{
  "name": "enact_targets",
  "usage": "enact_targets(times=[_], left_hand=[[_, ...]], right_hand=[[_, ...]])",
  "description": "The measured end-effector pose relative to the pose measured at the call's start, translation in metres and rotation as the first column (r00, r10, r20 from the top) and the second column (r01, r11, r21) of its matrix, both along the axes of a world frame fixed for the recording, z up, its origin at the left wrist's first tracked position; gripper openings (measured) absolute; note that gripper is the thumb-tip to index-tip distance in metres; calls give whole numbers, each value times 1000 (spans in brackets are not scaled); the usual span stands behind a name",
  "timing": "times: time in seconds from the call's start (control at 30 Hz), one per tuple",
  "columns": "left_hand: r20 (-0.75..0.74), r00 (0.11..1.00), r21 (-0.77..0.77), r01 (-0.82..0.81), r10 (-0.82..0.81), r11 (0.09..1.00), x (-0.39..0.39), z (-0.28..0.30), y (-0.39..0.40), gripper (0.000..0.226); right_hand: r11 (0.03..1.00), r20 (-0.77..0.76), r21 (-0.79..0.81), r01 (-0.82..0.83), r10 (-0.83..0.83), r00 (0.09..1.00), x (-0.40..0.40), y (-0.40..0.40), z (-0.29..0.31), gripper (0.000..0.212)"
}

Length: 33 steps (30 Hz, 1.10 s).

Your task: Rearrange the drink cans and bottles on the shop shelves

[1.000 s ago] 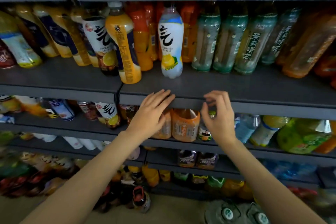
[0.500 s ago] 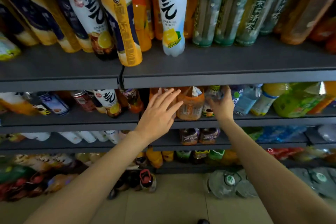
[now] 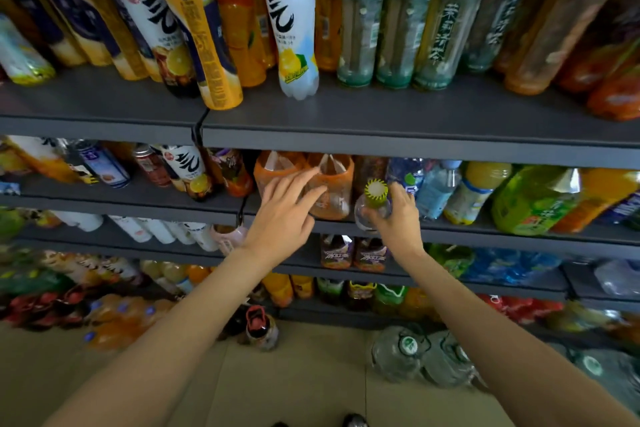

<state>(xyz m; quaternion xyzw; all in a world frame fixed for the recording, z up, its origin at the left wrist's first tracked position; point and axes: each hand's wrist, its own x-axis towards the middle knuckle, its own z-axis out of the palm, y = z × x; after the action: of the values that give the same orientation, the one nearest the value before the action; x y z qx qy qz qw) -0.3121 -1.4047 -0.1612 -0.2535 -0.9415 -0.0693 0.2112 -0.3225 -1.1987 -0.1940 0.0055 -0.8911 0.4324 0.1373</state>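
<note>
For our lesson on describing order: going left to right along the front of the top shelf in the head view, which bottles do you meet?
White black-lettered bottle with dark drink → yellow and navy labelled bottle → pale blue and white lemon-picture bottle → three clear green tea bottles.

Dark grey metal shelving (image 3: 415, 121) in stacked tiers, a seam between adjoining units (cable hanging there). Beige tiled floor (image 3: 311, 385) below. Lighting dim.
</note>
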Motion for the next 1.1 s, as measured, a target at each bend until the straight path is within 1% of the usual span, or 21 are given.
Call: enact_targets(times=[0.1,0.2,0.23,0.33,0.47,0.5,0.6,0.63,0.7,0.73,0.83,0.9,1.0,1.03,1.1], left_hand=[[-68,997,33,27,-25,999,-4,29,7,45],[-163,985,107,68,-50,992,-11,68,16,43],[-198,978,137,90,-62,987,-13,85,18,42],[-293,954,186,113,-55,976,-19,140,27,41],[-426,903,221,162,-55,962,-20,210,36,44],[-437,898,224,156,-44,962,-20,225,40,47],[-392,920,215,96,-4,972,-24,256,52,50],[-355,935,200,58,18,978,-28,260,56,51],[-293,954,156,-19,65,988,-37,264,62,55],[-258,962,145,-50,87,988,-41,265,64,56],[-169,976,127,-116,136,985,-51,267,69,55],[-152,979,99,-123,137,987,-54,270,73,53],[-106,990,102,-77,88,992,-59,279,82,51],[-88,993,96,-67,76,993,-62,281,86,51],[-48,996,47,-66,69,997,-66,282,97,54]], right_hand=[[988,-131,-64,-142,132,983,15,7,46,24],[969,-252,-104,-222,190,949,26,9,111,24],[960,-306,-154,-236,181,935,30,9,138,25],[915,-488,-296,-275,103,867,37,11,217,17],[884,-666,-345,-314,5,745,38,17,299,21],[875,-688,-359,-325,-13,725,37,20,317,23],[859,-704,-431,-277,-128,698,27,29,364,51],[861,-723,-432,-267,-155,673,21,31,378,51],[891,-757,-404,-207,-199,622,5,33,400,41],[909,-750,-387,-158,-211,627,-5,34,408,44],[954,-663,-298,27,-227,714,-44,40,412,60],[967,-616,-232,110,-233,752,-60,46,412,62],[984,-527,-141,105,-165,834,-71,48,418,69],[992,-490,-78,98,-123,863,-75,48,416,77],[993,-453,38,108,-79,888,-82,49,400,93]])
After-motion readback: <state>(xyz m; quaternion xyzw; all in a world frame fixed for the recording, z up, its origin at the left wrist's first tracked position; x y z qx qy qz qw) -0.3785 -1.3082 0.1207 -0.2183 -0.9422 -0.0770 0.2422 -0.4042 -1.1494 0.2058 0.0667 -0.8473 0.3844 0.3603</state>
